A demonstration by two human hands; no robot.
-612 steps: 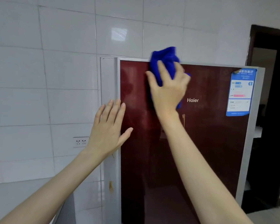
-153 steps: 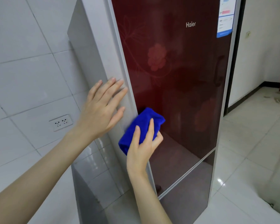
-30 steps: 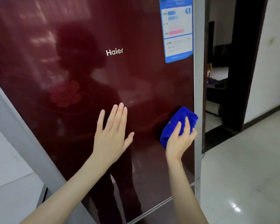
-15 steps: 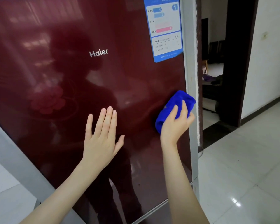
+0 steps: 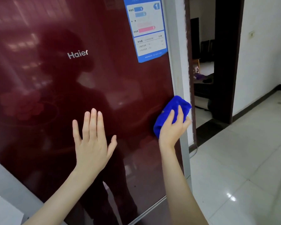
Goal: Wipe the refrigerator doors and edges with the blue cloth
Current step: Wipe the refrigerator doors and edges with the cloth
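Note:
The glossy dark-red refrigerator door (image 5: 63,88) fills the left and middle of the head view, with a silver trim strip (image 5: 178,62) along its right edge. My right hand (image 5: 173,127) grips the bunched blue cloth (image 5: 170,111) and presses it against that right edge, at mid height. My left hand (image 5: 92,142) lies flat on the door with its fingers straight and spread, left of the cloth. A seam near the bottom separates the upper door from the lower door (image 5: 152,215).
A blue and white energy label (image 5: 147,28) sticks to the door's upper right. Right of the refrigerator is a dark doorway (image 5: 204,70) into another room, then a white wall (image 5: 264,46). Glossy white floor tiles (image 5: 242,168) spread to the right.
My right hand has slid the cloth rightward from the red panel onto the silver edge trim. My left hand stays flat on the door.

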